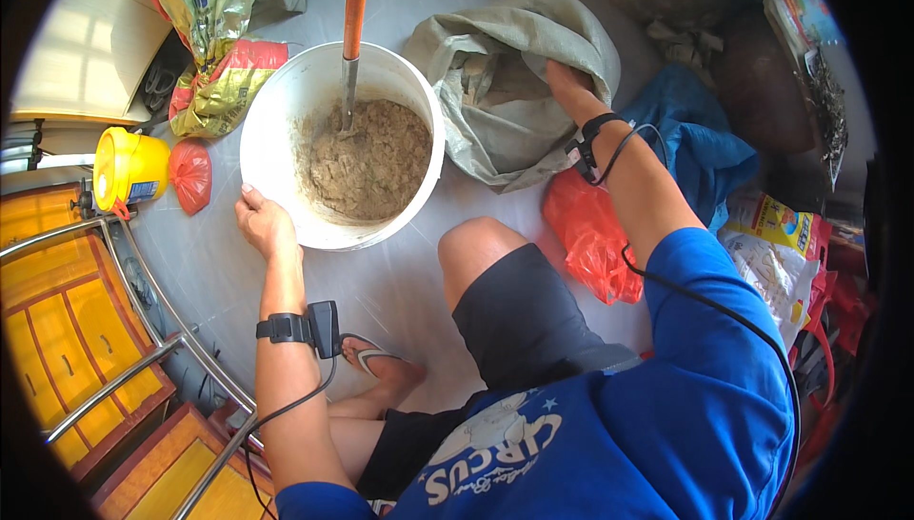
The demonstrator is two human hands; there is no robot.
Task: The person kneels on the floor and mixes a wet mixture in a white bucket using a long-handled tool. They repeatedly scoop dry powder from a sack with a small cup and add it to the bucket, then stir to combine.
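Note:
A white plastic bucket (275, 141) stands before me, with a moist brown crumbly mixture (371, 170) in it. Upright in that mixture is a tool with an orange wooden handle (355, 13) and a metal shaft; its lower end is buried. My left hand (265, 223) grips the bucket's near left rim, thumb uppermost. To the right of the bucket, a greyish woven sack (493, 141) lies with its mouth turned open. My right hand (568, 84) reaches into this sack; its fingers are hidden by the folds, so what it holds cannot be seen.
Yellow-and-red printed sack (221, 84) and a yellow lidded pail (132, 166) stand left, beside a tied red bag (191, 176). A red plastic bag (589, 234) and blue sack (689, 141) lie right. A metal rail (143, 370) fronts wooden cabinets (78, 341) at lower left.

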